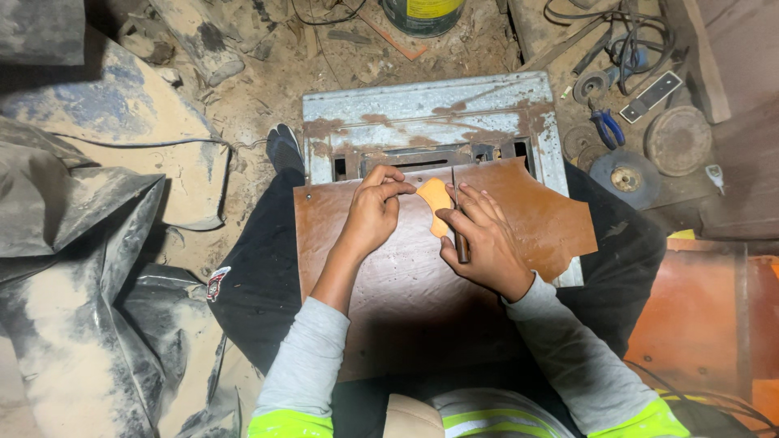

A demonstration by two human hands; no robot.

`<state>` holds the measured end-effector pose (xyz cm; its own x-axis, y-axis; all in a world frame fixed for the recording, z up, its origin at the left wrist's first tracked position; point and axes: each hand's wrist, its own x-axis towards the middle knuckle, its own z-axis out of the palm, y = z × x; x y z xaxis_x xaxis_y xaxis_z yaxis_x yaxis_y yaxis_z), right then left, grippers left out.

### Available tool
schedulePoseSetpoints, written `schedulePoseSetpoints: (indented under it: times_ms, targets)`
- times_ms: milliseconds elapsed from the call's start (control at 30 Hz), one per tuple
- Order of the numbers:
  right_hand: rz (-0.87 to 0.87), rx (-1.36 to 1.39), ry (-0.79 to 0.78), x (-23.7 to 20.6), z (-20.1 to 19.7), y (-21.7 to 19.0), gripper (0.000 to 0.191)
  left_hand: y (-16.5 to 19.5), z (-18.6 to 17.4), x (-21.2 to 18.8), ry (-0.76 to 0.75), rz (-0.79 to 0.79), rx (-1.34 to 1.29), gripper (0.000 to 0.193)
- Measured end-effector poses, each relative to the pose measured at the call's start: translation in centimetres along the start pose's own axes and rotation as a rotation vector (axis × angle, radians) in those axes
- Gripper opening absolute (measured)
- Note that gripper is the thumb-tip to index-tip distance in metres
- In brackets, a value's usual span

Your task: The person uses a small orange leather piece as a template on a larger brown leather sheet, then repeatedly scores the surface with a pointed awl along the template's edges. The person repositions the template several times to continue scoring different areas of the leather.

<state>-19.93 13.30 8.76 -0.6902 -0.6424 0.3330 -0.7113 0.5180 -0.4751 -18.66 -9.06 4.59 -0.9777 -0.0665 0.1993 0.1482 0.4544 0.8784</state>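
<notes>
- Sitting over a brown board (389, 300) laid across the lap, a person works a small orange piece (436, 203) that lies on a brown leather sheet (544, 219)
- the orange piece runs lengthwise from upper left to lower right, its broader end toward the metal frame (430, 113) beyond the board, its narrower end pointing back toward the person
- the left hand (373, 212) is curled, fingertips pinching the upper left edge of the piece
- the right hand (480, 239) is closed around a thin knife (458, 219), which stands nearly straight up and down in the view, tip pointing away from the person, just right of the piece
- blue-handled pliers (607, 126) and round discs (677, 139) lie on the dusty floor, well apart to the right
</notes>
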Motion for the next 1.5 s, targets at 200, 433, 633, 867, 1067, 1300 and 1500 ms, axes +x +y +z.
schedulePoseSetpoints:
  times_ms: [200, 433, 633, 867, 1067, 1300, 1500]
  targets:
    - [-0.009, -0.009, 0.001, 0.1, 0.2, 0.0, 0.037, -0.1, -0.2, 0.0, -0.004, -0.007, 0.002, 0.035]
    - [0.01, -0.008, -0.003, 0.1, 0.3, 0.0, 0.037, 0.0, -0.2, 0.0, -0.014, -0.032, -0.007, 0.034]
    - [0.025, -0.006, -0.008, 0.1, 0.2, 0.1, 0.038, -0.3, -0.7, 0.4, 0.06, -0.108, -0.23, 0.033]
    - [0.015, 0.004, 0.006, 0.2, 0.3, 0.1, 0.037, 1.1, -0.5, -0.7, 0.051, -0.042, -0.076, 0.029]
    - [0.009, -0.002, 0.011, 0.3, 0.4, 0.0, 0.037, 2.7, 0.3, -1.4, 0.039, 0.081, 0.06, 0.03]
    - [0.01, 0.007, 0.012, 0.2, 0.3, -0.1, 0.037, 3.0, 1.0, -2.3, -0.027, 0.115, 0.216, 0.034]
    - [0.013, 0.014, 0.009, 0.2, 0.2, 0.0, 0.036, 2.8, 1.0, -2.2, -0.036, 0.11, 0.216, 0.035]
